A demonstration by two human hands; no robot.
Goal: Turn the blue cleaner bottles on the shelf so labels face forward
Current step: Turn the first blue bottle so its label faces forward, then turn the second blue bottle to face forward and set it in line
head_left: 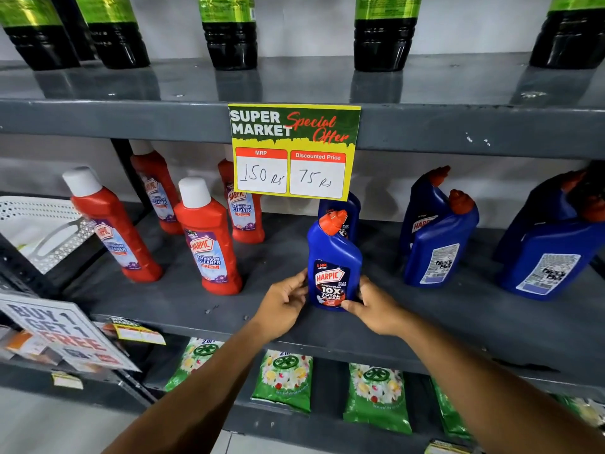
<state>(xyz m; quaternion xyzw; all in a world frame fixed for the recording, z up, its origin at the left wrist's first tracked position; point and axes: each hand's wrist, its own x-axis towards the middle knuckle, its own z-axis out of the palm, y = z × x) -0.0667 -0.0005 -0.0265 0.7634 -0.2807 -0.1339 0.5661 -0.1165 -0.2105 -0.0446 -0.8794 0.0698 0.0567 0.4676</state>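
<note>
Hands clasp the front blue bottle [334, 263] on the shelf [183, 299]: left grip [283, 301] and right grip [373, 306] grasping its base, label forward.

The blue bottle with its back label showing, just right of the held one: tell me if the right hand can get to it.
Probably yes: the right hand sits near that bottle, with bare shelf between, but must first release the held bottle.

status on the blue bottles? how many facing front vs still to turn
Done or nearly: the front blue bottle shows its Harpic label forward, with left hand and right hand both on its base. Left: the middle blue bottle and the right blue bottle show white back labels. The bottles behind them are too hidden to judge.
</note>
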